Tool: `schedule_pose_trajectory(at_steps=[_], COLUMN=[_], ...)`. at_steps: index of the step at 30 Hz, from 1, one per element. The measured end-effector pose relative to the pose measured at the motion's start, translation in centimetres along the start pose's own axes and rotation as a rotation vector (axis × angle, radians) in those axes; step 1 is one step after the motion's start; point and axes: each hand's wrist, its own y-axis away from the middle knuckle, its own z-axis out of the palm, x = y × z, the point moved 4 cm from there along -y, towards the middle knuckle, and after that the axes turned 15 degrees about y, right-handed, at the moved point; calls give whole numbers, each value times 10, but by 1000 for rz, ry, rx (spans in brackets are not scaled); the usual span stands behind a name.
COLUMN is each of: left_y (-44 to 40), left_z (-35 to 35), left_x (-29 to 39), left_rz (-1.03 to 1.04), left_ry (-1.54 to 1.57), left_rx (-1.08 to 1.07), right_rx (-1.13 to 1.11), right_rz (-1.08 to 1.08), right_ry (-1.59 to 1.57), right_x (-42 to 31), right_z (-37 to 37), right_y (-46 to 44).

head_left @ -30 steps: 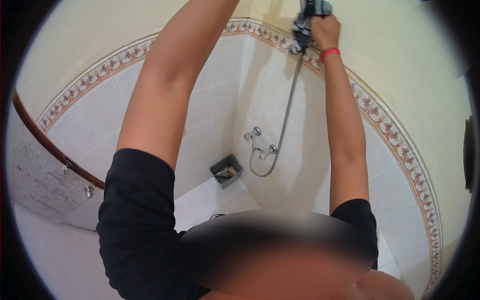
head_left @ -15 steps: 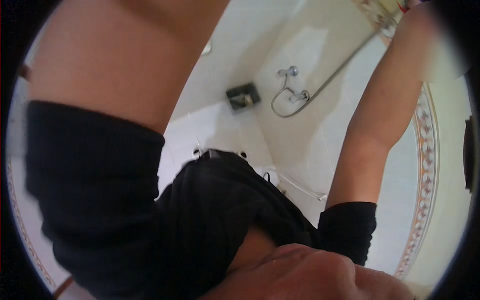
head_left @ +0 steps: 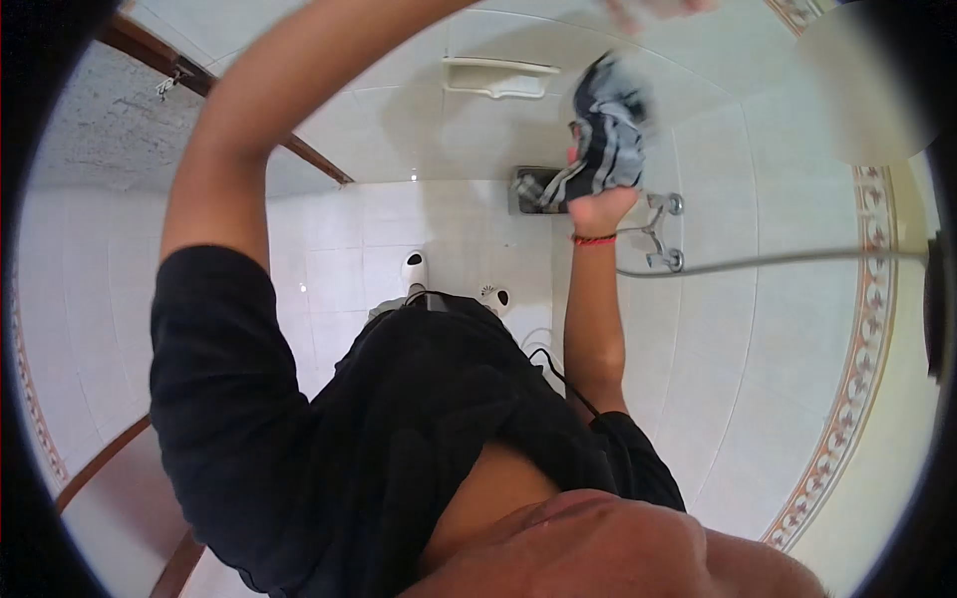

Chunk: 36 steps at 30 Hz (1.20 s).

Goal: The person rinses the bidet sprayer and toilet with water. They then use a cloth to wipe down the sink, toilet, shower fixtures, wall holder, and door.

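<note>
My right hand (head_left: 603, 207), with a red band at its wrist, is closed round a crumpled grey-and-black striped cloth (head_left: 608, 130). Part of the cloth rises blurred above the hand, while another end hangs toward a dark box behind it. My left arm bends across the upper left and leaves the view. At the top edge, blurred fingers of my left hand (head_left: 663, 8) show apart, above the cloth with a gap between. Nothing is seen in those fingers; the rest of that hand is cut off.
The dark box (head_left: 518, 204) sits in the floor corner. A wall tap (head_left: 658, 234) with a shower hose (head_left: 788, 261) is at the right. A soap shelf (head_left: 498, 78) juts from the tiled wall. A brown door frame (head_left: 159, 50) stands upper left.
My right arm has come down from the upper right toward the middle, and the striped cloth now shows in its hand. My left arm has moved farther from the camera. The view has shifted.
</note>
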Motion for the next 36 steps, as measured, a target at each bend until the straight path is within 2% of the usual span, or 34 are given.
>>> schedule_pose_trajectory(at_steps=[2,3,5,7,8,9,11,13,15,17,19,21,22,24,26,27,28,30,31,33,35,36], left_y=[69,125,204,273,305,334,382,411,427,441,454,473,484,504,519,522,521,509,500,479,465,460], left_z=[8,25,24,38,49,57,86,113,135,144,152,149,147,137,131,129,130,129,130,120,113,113], left_x=[-46,-61,-107,-143,-167,-192,-224,-236,-237,-235,-234,-235,-234,-231,-233,-237,-241,-247,-249,-242,-240,-239], left_rz=[-281,-225,-377,-517,-513,-505,-514,-598,-594,-600,-620,-655,-663,-662,-657,-654,-645,-640,-624,-578,-544,-531], left_ry=[6,-74,-29,260,359,449,630,684,768,820,846,817,799,762,758,775,794,801,819,806,810,819], left_rx=[-3,354,310,518,629,738,921,1009,1039,1056,1060,1068,1083,1105,1130,1134,1135,1093,1063,1006,1007,1011], right_rx=[46,89,170,102,65,211,77,76,23,104,-61,-262,-262,-188,-19,70,108,42,-30,-155,-280,-203], right_rz=[-8,-76,-208,-302,-348,-392,-594,-597,-573,-1020,-486,-290,-814,-983,-254,-564,-595,-854,-620,-479,-632,-656], right_ry=[-23,231,737,910,995,981,1631,2037,2203,2127,2213,2433,2256,2135,2334,2185,2006,1942,2008,1978,1845,1727], right_x=[35,67,114,119,122,127,135,168,217,252,268,237,204,185,201,225,244,255,255,242,221,209], right_z=[-11,-43,-117,-110,-105,-81,-38,13,44,72,45,17,36,55,29,27,37,90,70,54,55,66], right_y=[-6,-15,-51,-77,-88,-97,-128,-149,-164,-151,-151,-145,-138,-152,-171,-172,-161,-123,-120,-116,-98,-100])
